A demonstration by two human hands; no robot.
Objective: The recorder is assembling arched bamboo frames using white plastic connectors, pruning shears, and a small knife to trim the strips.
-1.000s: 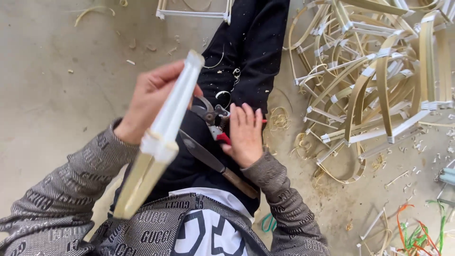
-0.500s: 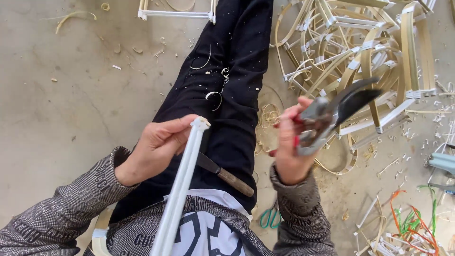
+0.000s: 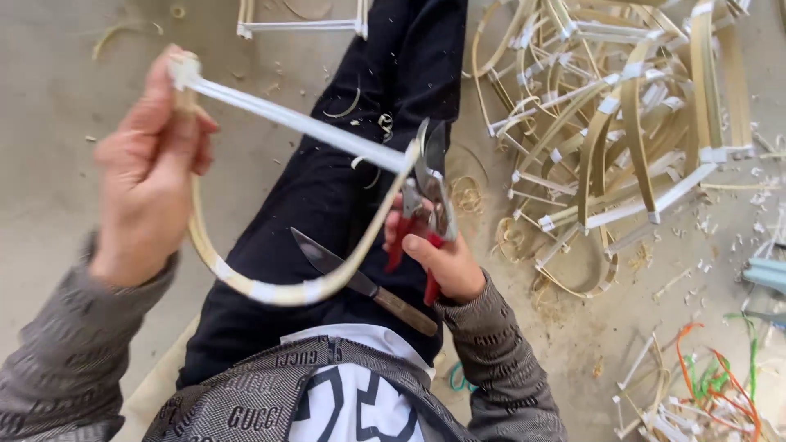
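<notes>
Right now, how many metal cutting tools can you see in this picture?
2: red-handled shears gripped in the right hand, blades at the bamboo frame; a knife lying across the lap. Others may hide among the frames.

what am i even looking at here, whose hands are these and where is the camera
There is no machine here, only a person at work. The camera is worn on the person's head and looks down, so you see their own two hands and their lap in dark trousers.

The left hand pinches one corner of a D-shaped bamboo frame: a straight white bar on top and a curved pale strip bowed beneath it. The right hand closes its grip on red-handled shears, whose blades sit at the frame's other corner.

A knife with a wooden handle rests across the lap. On the dusty concrete floor to the right lies a pile of similar bamboo frames, with shavings scattered about, and some orange and green cords at the lower right.
</notes>
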